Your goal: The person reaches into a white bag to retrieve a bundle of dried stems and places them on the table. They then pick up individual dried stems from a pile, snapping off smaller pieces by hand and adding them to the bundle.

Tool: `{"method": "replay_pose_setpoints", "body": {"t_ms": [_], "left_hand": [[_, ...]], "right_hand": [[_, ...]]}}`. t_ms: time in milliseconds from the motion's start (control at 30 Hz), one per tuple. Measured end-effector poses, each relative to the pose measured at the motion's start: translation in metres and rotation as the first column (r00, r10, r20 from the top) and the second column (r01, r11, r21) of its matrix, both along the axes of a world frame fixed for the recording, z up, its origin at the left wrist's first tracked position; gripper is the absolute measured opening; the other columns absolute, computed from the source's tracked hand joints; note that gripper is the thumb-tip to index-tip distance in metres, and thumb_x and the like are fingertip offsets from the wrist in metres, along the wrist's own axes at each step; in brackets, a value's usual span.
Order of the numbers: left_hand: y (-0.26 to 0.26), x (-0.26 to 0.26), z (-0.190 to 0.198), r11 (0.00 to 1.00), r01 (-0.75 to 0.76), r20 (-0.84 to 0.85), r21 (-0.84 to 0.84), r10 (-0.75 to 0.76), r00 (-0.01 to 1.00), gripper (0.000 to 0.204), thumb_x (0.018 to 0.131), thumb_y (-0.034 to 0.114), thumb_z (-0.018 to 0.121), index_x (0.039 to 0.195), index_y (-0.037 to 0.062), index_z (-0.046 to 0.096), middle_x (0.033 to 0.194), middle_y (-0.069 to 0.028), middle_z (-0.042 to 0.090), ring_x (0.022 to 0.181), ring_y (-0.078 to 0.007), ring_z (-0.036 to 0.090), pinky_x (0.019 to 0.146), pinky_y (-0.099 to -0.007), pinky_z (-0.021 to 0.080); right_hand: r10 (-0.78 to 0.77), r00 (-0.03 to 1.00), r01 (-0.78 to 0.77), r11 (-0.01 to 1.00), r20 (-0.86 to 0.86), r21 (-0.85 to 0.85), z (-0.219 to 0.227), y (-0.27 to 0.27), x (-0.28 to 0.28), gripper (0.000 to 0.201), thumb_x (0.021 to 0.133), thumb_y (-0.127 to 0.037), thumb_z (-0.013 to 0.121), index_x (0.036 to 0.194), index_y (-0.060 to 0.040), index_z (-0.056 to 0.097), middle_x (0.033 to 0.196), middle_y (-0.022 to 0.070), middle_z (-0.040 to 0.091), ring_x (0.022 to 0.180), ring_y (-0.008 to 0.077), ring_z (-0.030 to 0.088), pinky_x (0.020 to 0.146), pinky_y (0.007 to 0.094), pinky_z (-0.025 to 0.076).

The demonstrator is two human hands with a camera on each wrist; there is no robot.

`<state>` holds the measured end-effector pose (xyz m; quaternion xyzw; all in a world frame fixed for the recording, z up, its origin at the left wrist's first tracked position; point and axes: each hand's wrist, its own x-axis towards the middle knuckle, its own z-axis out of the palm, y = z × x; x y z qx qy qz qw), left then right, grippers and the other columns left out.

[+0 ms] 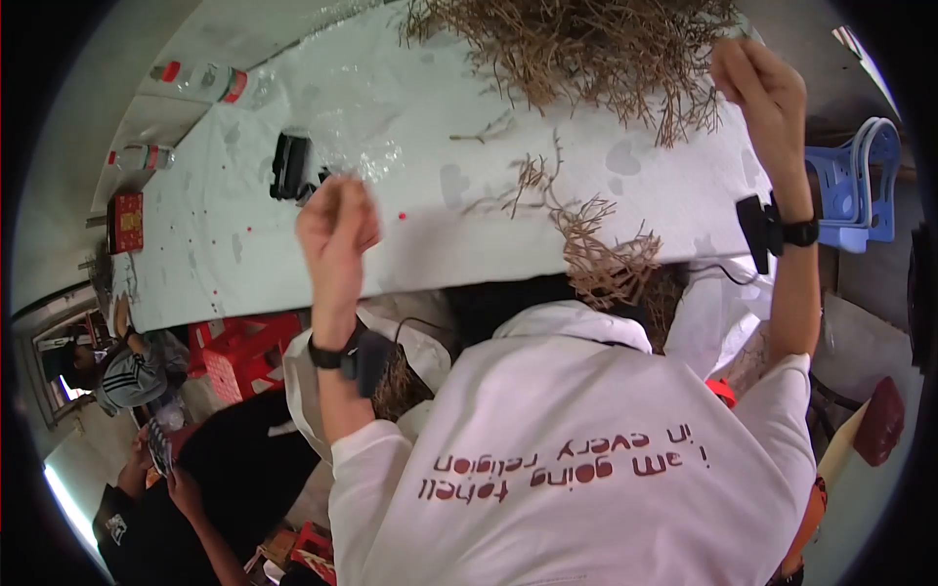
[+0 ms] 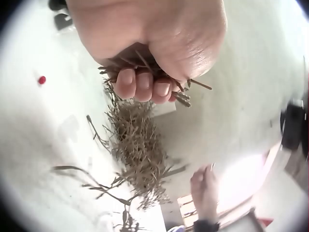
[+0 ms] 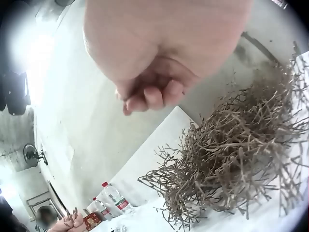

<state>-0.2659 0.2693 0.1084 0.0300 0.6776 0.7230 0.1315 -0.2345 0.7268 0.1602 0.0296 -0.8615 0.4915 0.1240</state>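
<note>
My left hand [image 1: 337, 225] is raised over the near part of the white-covered table [image 1: 420, 264]. Its fingers curl around a bunch of short dry twig pieces [image 2: 183, 99], whose cut ends stick out past the fingertips. Held up at the far right, beside a large heap of dry branching twigs [image 1: 586, 49], is my right hand [image 1: 767, 88]. In the right wrist view its fingers are curled in toward the palm, and nothing shows between them. A smaller twig clump [image 1: 606, 249] hangs over the near table edge, with a loose sprig [image 1: 532, 186] lying behind it.
A black device [image 1: 289, 166] lies beside clear plastic wrap [image 1: 362, 137]. Plastic bottles [image 1: 200, 80] and a red box [image 1: 127, 223] stand at the left edge. Blue stools [image 1: 865, 186] are at right, red stools [image 1: 244, 356] at left. Another person in black [image 1: 225, 479] sits at lower left.
</note>
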Motion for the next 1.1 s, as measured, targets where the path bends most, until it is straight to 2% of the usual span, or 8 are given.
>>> {"method": "replay_pose_setpoints", "body": {"t_ms": [233,333,433,600,767,867,933,1100], "left_hand": [[0.098,0.054,-0.019,0.875,0.295,-0.092,-0.383,-0.354,0.931,0.032,0.086,0.027,0.079,0.09,0.0035,0.058,0.066,-0.0023,0.053,0.053,-0.0117,0.049,0.049,-0.0278,0.038],[0.105,0.058,-0.035,0.759,0.007,-0.492,-0.651,-0.43,0.757,0.044,0.074,0.033,0.088,0.091,0.0047,0.059,0.067,-0.008,0.057,0.052,-0.0207,0.053,0.05,-0.0325,0.043],[0.109,0.056,-0.04,0.738,-0.006,-0.475,-0.674,-0.427,0.77,0.046,0.072,0.035,0.088,0.091,0.0051,0.059,0.067,-0.0082,0.059,0.053,-0.0244,0.055,0.051,-0.0344,0.045],[0.111,0.05,-0.046,0.696,-0.043,-0.476,-0.717,-0.444,0.759,0.045,0.072,0.035,0.088,0.091,0.0053,0.059,0.067,-0.0075,0.06,0.055,-0.025,0.057,0.051,-0.035,0.046],[0.11,0.052,-0.048,0.688,-0.058,-0.485,-0.723,-0.446,0.752,0.044,0.073,0.034,0.087,0.091,0.0054,0.059,0.068,-0.0071,0.061,0.055,-0.025,0.058,0.051,-0.0354,0.046],[0.109,0.053,-0.045,0.664,-0.068,-0.46,-0.745,-0.437,0.773,0.044,0.074,0.033,0.087,0.092,0.0058,0.058,0.068,-0.0068,0.061,0.056,-0.0246,0.058,0.052,-0.0357,0.046],[0.11,0.054,-0.045,0.674,-0.087,-0.482,-0.733,-0.426,0.766,0.043,0.073,0.031,0.088,0.09,0.0051,0.058,0.066,-0.0062,0.06,0.055,-0.022,0.057,0.052,-0.0338,0.046],[0.103,0.052,-0.037,0.737,-0.018,-0.415,-0.675,-0.359,0.836,0.041,0.076,0.029,0.088,0.089,0.0045,0.058,0.066,-0.0041,0.058,0.054,-0.018,0.054,0.052,-0.0306,0.045]], "right_hand": [[0.151,0.978,-0.168,0.979,0.145,0.114,0.026,-0.048,0.047,0.013,0.093,-0.003,0.065,0.1,0.007,0.07,0.079,0.0063,0.064,0.068,0.011,0.057,0.063,0.0257,0.046],[0.089,0.878,-0.189,0.967,0.471,0.171,0.03,-0.033,0.105,0.011,0.086,0.001,0.068,0.096,0.0062,0.071,0.081,0.0102,0.066,0.07,0.0161,0.061,0.064,0.0301,0.049],[-0.035,0.773,-0.255,0.897,0.634,0.361,0.008,-0.018,0.164,0.016,0.085,0.001,0.069,0.1,0.0058,0.07,0.084,0.0128,0.067,0.073,0.02,0.063,0.066,0.0331,0.049],[-0.224,0.884,-0.064,0.812,0.411,0.58,-0.067,-0.01,0.236,0.02,0.085,0.0,0.069,0.104,0.0051,0.068,0.084,0.0137,0.067,0.074,0.0231,0.063,0.069,0.0341,0.05],[-0.107,0.851,0.076,0.994,0.514,0.08,-0.019,-0.074,0.175,0.022,0.085,-0.006,0.072,0.103,0.0046,0.066,0.089,0.012,0.062,0.082,0.0257,0.061,0.076,0.0355,0.049],[0.0,0.936,-0.043,0.993,0.352,0.114,-0.021,-0.123,0.153,0.03,0.082,-0.018,0.078,0.1,0.0021,0.065,0.093,0.0104,0.059,0.089,0.0273,0.059,0.081,0.0379,0.048],[0.036,0.971,-0.126,0.916,0.235,0.38,-0.027,-0.149,0.141,0.037,0.076,-0.024,0.083,0.099,-0.0023,0.063,0.098,0.0102,0.056,0.093,0.0294,0.057,0.084,0.0398,0.046],[0.037,0.991,-0.094,0.882,0.132,0.462,-0.069,-0.172,0.125,0.04,0.071,-0.021,0.084,0.1,-0.0054,0.062,0.103,0.0102,0.052,0.096,0.0311,0.054,0.089,0.0418,0.044]]}}
